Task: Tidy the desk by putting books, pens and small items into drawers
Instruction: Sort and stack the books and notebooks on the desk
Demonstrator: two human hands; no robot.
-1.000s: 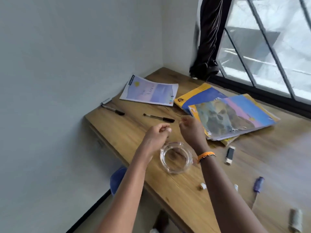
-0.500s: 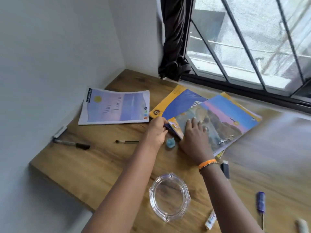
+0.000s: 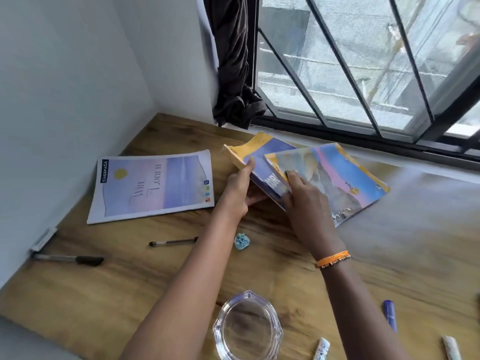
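Left hand gripping the floppy yellow-edged workbook, right hand pressing flat on the thin slippery-covered notebook; best lifted together by the spines.

yellow-blue book, orange wristband
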